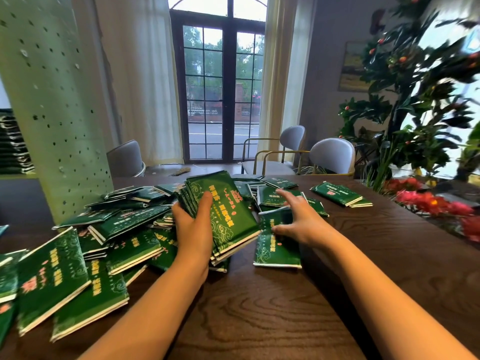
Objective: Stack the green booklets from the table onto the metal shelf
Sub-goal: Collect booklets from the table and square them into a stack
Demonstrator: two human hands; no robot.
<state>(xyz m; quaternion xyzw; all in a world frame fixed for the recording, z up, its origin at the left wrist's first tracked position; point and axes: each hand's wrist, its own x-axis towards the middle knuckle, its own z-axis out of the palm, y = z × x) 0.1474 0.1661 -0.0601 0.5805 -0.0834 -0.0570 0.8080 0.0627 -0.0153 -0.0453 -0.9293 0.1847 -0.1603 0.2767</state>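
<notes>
Many green booklets (124,229) lie scattered over the dark wooden table (272,307). My left hand (193,224) grips a thick stack of green booklets (228,216), thumb on the top cover, the stack tilted up off the table. My right hand (301,219) reaches over a single booklet (278,245) lying to the right of the stack, fingers spread and its thumb touching the cover. The green perforated side of the metal shelf (52,100) stands at the left, with stacked booklets (13,144) on it at the far left edge.
A pair of booklets (340,194) lies apart at the table's far right. Grey chairs (332,157) stand behind the table, before a glass door. A leafy plant (415,100) and red flowers (436,203) border the table's right edge.
</notes>
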